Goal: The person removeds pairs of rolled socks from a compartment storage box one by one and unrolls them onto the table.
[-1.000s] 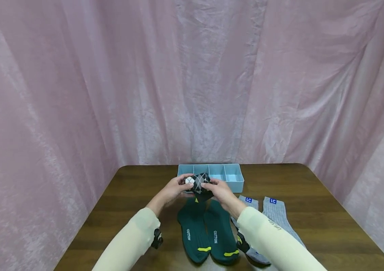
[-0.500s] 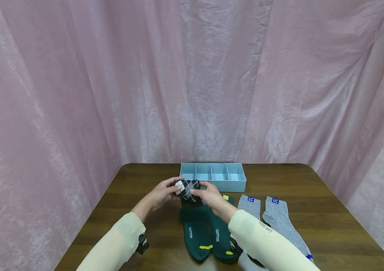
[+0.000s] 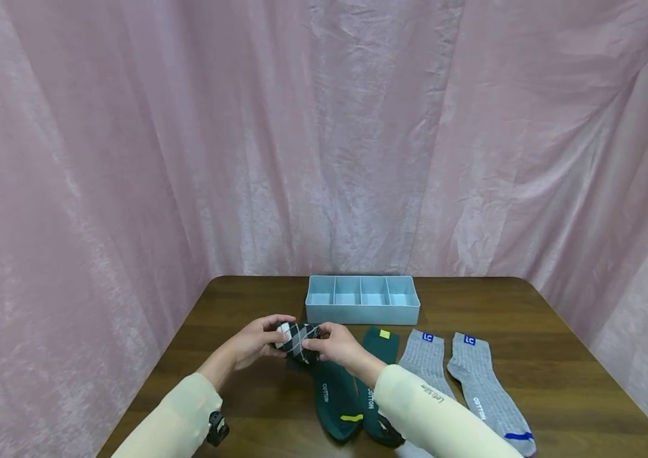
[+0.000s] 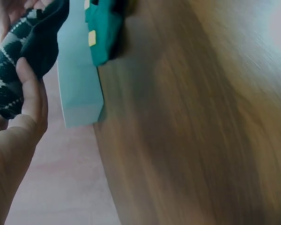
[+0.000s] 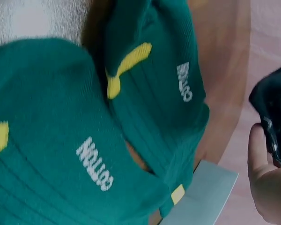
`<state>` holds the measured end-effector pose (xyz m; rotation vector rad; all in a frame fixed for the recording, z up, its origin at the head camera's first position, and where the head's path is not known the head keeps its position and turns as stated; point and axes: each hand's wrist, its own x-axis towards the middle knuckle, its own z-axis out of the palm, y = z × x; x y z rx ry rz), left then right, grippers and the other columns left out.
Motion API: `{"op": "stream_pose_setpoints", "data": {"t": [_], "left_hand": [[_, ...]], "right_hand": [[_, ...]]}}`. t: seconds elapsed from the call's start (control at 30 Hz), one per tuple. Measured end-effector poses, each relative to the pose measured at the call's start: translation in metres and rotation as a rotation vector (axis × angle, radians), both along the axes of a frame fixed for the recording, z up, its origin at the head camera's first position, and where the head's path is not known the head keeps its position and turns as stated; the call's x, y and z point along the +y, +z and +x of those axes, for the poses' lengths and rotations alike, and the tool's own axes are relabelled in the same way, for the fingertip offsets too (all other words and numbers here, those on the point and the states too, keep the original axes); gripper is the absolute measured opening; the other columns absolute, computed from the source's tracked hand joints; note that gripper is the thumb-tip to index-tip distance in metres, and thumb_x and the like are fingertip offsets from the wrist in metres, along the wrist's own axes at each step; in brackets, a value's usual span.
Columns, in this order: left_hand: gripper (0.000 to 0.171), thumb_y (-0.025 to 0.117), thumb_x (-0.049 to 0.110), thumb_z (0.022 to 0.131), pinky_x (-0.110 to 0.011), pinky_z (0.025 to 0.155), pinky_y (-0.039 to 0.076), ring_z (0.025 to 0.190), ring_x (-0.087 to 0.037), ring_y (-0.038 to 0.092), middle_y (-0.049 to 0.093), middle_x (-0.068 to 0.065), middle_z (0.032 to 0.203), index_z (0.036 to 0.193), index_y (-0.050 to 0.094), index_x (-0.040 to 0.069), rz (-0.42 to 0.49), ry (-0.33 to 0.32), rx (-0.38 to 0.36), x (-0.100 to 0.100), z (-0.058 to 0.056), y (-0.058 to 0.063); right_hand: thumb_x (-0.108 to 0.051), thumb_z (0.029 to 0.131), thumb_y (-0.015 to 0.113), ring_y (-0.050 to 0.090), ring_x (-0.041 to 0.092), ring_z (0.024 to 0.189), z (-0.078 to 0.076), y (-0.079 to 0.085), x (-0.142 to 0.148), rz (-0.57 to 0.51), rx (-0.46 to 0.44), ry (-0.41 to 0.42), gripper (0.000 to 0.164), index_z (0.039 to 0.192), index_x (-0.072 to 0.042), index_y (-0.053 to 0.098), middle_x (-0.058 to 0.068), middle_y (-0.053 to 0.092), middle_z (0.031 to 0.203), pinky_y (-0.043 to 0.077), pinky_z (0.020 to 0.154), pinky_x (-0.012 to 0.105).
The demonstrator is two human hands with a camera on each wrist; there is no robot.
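A folded black, grey and white argyle sock bundle (image 3: 296, 340) is held up over the table between both hands. My left hand (image 3: 252, 345) grips its left end, thumb in front and fingers behind. On the right end, my right hand (image 3: 339, 346) pinches it between thumb and fingers. The left wrist view shows the bundle (image 4: 11, 65) with a plain dark part along one side. Only the dark edge of the bundle (image 5: 271, 105) appears in the right wrist view. Below the hands lie two dark green socks (image 3: 337, 404) with yellow marks, partly covered by the right hand and sleeve.
Behind the hands stands a light blue box (image 3: 362, 314) with several compartments in a row. Two grey socks (image 3: 486, 388) with blue labels lie on the right of the wooden table (image 3: 564, 381). A pink curtain (image 3: 324, 140) hangs behind the table.
Both hands have moved left and nearer the person with the argyle bundle, away from the front of the box. More of the box and of the grey socks shows now.
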<state>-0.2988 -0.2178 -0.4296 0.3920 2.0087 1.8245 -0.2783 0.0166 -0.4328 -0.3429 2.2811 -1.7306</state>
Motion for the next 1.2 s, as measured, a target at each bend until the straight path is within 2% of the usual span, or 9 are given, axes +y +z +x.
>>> {"op": "stream_pose_setpoints", "data": {"t": [0.13,0.23,0.43,0.53,0.7,0.8,0.97,1.03,1.2], "left_hand": [[0.046,0.062,0.016,0.098,-0.05,0.094,0.05,0.109,-0.029,0.055,0.048,-0.02,0.133,0.14,0.049,0.002,-0.038,-0.037,-0.03,-0.011,0.007,-0.004],[0.048,0.061,0.016,0.098,-0.051,0.095,0.049,0.11,-0.028,0.056,0.048,-0.02,0.132,0.142,0.046,0.0,-0.023,-0.074,-0.071,-0.018,0.012,-0.009],[0.051,0.061,0.009,0.095,-0.054,0.092,0.05,0.111,-0.029,0.059,0.049,-0.021,0.13,0.141,0.044,-0.006,-0.007,-0.1,-0.173,-0.026,0.02,-0.023],[0.048,0.062,0.008,0.093,-0.055,0.09,0.051,0.11,-0.03,0.059,0.05,-0.021,0.128,0.137,0.047,-0.006,-0.051,-0.092,-0.2,-0.028,0.024,-0.03],[0.043,0.063,0.003,0.091,-0.053,0.085,0.054,0.107,-0.031,0.06,0.053,-0.021,0.125,0.132,0.051,-0.006,-0.141,-0.075,-0.204,-0.03,0.027,-0.039],[0.042,0.065,0.004,0.09,-0.047,0.079,0.056,0.102,-0.028,0.06,0.056,-0.018,0.12,0.13,0.054,-0.006,-0.246,-0.082,-0.131,-0.03,0.026,-0.041],[0.046,0.072,0.008,0.088,-0.039,0.083,0.053,0.109,-0.03,0.057,0.06,-0.017,0.125,0.131,0.058,-0.003,-0.444,-0.144,0.157,-0.03,0.023,-0.037],[0.047,0.075,0.007,0.086,-0.037,0.086,0.051,0.112,-0.03,0.056,0.059,-0.016,0.128,0.13,0.06,0.0,-0.459,-0.173,0.233,-0.03,0.023,-0.036],[0.043,0.079,0.007,0.082,-0.031,0.083,0.049,0.106,-0.024,0.056,0.061,-0.006,0.128,0.123,0.067,0.015,-0.493,-0.255,0.321,-0.027,0.025,-0.037]], "right_hand": [[-0.022,0.092,0.073,0.064,0.024,0.085,0.009,-0.003,-0.008,-0.032,-0.047,0.048,0.049,0.13,0.002,0.053,0.012,0.061,0.104,0.058,0.077,0.044],[-0.019,0.093,0.072,0.064,0.025,0.083,0.014,-0.008,-0.014,-0.028,-0.071,0.064,0.044,0.127,0.002,0.054,0.013,0.061,0.1,0.057,0.077,0.047],[-0.019,0.093,0.072,0.065,0.025,0.083,0.019,-0.019,-0.023,0.082,-0.046,0.101,0.039,0.122,0.003,0.059,0.011,0.062,0.099,0.058,0.075,0.046],[-0.022,0.092,0.073,0.064,0.022,0.089,0.021,-0.023,-0.025,0.252,0.098,0.146,0.041,0.124,0.0,0.063,0.01,0.065,0.104,0.056,0.078,0.042],[-0.023,0.091,0.073,0.063,0.013,0.102,0.025,-0.027,-0.028,0.58,0.498,0.262,0.034,0.124,-0.013,0.071,-0.001,0.068,0.113,0.052,0.086,0.031],[-0.02,0.091,0.073,0.062,0.009,0.102,0.027,-0.03,-0.029,0.654,0.602,0.318,0.029,0.12,-0.017,0.073,-0.005,0.069,0.112,0.051,0.087,0.028],[-0.02,0.092,0.072,0.062,0.008,0.103,0.029,-0.033,-0.03,0.692,0.606,0.339,0.029,0.12,-0.017,0.073,-0.006,0.069,0.112,0.05,0.088,0.027],[-0.021,0.092,0.072,0.062,0.008,0.103,0.029,-0.034,-0.03,0.691,0.606,0.342,0.029,0.121,-0.016,0.073,-0.005,0.069,0.113,0.05,0.088,0.027],[-0.023,0.094,0.069,0.062,0.01,0.11,0.029,-0.037,-0.025,0.704,0.638,0.373,0.035,0.129,-0.015,0.068,-0.002,0.067,0.122,0.051,0.09,0.027]]}}
